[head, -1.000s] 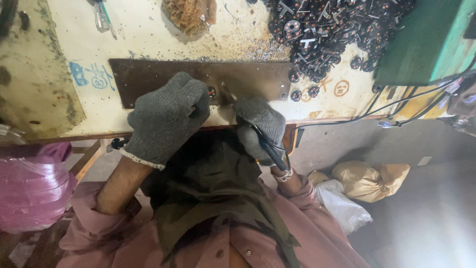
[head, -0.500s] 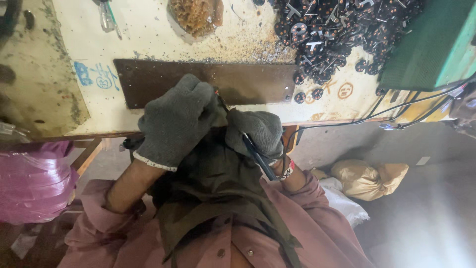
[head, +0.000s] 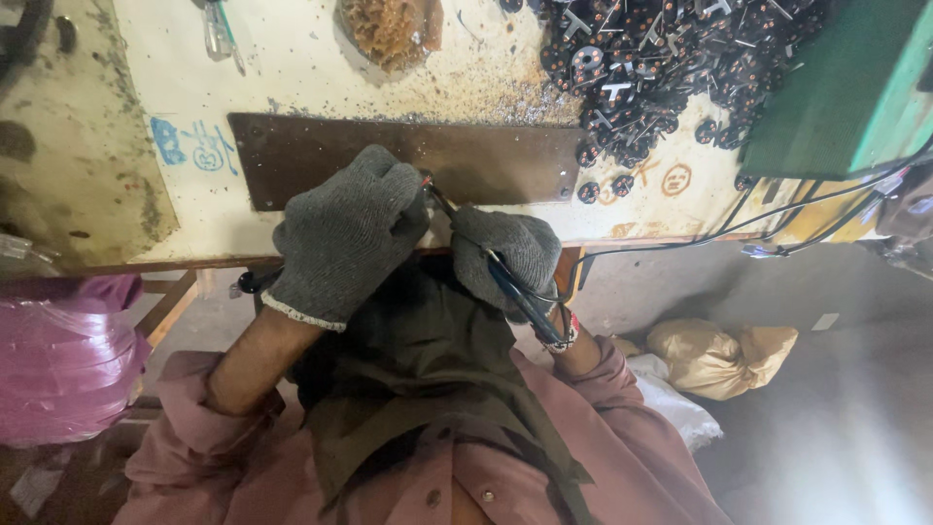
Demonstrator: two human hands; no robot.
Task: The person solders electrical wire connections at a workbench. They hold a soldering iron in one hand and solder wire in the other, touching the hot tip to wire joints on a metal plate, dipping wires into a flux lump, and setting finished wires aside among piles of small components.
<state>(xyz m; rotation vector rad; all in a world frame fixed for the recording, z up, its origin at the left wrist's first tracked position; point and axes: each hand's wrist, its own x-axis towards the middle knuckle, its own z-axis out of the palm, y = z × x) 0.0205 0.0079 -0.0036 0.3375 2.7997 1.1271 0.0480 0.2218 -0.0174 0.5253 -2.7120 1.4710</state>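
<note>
Right hand (head: 510, 255), grey knit glove, fingers curled tight around a thin dark pen-like tool (head: 486, 258); the tool's shaft runs diagonally from the wrist end at near right up to a tip at far left, and a dark loop of cord hangs by the wrist. Tool tip meets the left hand (head: 345, 233) at a small red-tipped bit pinched there. Left hand, same grey glove with white cuff, is balled closed over something small; the piece itself is hidden by the fingers, can't tell what it is. Both hands sit at the near edge of the brown metal plate (head: 292, 156), left hand overlapping it, right hand just off its near edge. Plate lies flat on the cream workbench (head: 292, 78), long side left to right, a screw at each visible corner. Blue scribbles on the bench just left of the plate. Far right of the plate: big heap of small dark round parts (head: 671, 58), a few strays touching the plate's right end. Green box (head: 846, 87) at far right, black cables trailing from under it along the bench edge. Brownish fibrous clump (head: 389, 29) at the far edge, middle. Pink plastic bag (head: 58, 360) near left, below bench level. Tan sack (head: 719, 355) on the floor near right. Pink sleeves, olive apron in the near foreground.
</note>
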